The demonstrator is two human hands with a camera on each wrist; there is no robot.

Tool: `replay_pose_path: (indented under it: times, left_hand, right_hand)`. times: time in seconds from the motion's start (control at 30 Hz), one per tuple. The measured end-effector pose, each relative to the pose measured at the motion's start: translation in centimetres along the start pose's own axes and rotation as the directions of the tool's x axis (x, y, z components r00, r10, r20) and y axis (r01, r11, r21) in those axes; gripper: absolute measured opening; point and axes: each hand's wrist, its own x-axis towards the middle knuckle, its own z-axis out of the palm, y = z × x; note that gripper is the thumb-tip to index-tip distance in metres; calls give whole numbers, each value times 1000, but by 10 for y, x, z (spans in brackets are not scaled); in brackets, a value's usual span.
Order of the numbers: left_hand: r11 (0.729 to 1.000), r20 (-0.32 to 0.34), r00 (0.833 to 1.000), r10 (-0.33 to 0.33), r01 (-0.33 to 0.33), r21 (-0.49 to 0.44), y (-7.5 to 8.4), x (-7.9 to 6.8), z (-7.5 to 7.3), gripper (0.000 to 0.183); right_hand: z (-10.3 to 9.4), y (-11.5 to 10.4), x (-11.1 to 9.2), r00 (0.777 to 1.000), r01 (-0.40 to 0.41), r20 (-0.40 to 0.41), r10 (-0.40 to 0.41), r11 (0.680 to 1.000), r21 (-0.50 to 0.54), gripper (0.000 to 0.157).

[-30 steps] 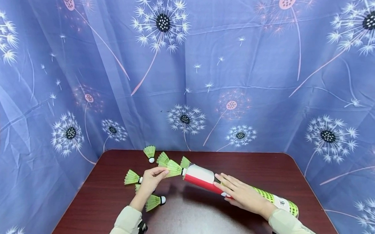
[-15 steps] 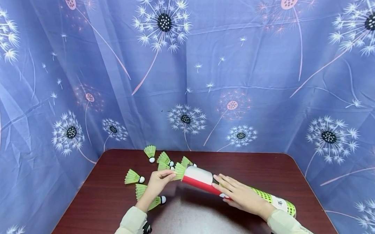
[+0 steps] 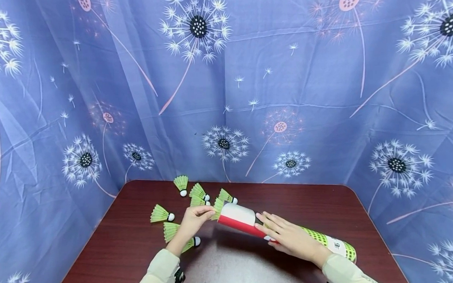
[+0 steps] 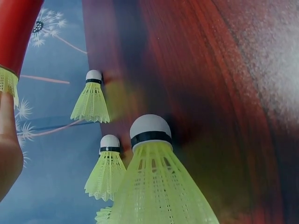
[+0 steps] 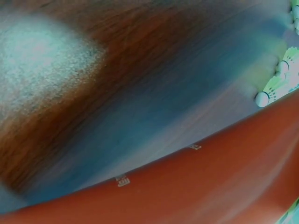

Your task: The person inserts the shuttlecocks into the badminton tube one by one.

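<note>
A cylindrical shuttlecock tube [image 3: 239, 217] lies slantwise on the table, red and white towards its left end, green-patterned at its right. My left hand [image 3: 195, 222] pinches the skirt of a yellow-green shuttlecock [image 3: 218, 208] at the tube's left mouth. Only the skirt shows; its cork end is hidden inside. In the left wrist view that skirt [image 4: 8, 85] sticks out of the red tube [image 4: 17, 32], a finger against it. My right hand [image 3: 291, 241] rests on the middle of the tube, fingers extended across the top. The tube's red side [image 5: 196, 186] fills the bottom of the right wrist view.
Several loose shuttlecocks lie on the left and back of the dark red table [image 3: 113, 247]: one at the back [image 3: 180, 185], one behind the tube mouth [image 3: 226, 196], one at far left [image 3: 161, 213]. A blue dandelion-print curtain [image 3: 246, 81] stands around the table.
The shuttlecock in my left hand has gone from outside the tube mouth to mostly inside it, moving right. The tube has shifted slightly left; my right hand has stayed on it.
</note>
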Motion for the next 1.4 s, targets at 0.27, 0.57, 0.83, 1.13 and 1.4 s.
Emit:
replay_pose_path:
  times: [0.27, 0.57, 0.83, 1.13, 1.4]
  left_hand:
    - [1000, 50, 999, -4, 4, 2, -1, 0, 5, 15]
    - [998, 63, 996, -67, 68, -15, 2, 0, 8, 17]
    - [999, 81, 996, -39, 39, 2, 6, 1, 10, 14]
    - [999, 99, 994, -41, 39, 27, 6, 5, 13, 15]
    - [1000, 128, 992, -20, 18, 15, 6, 5, 13, 18]
  right_hand:
    - [-1, -1, 0, 1000, 1, 4, -1, 1000, 9, 67]
    - [0, -2, -1, 1000, 1, 2, -1, 1000, 15, 66]
    - [0, -3, 0, 1000, -3, 0, 3, 1000, 7, 75]
    - [1, -3, -1, 1000, -8, -2, 8, 1000, 0, 72]
    - [1, -2, -1, 1000, -4, -11, 4, 1000, -5, 72]
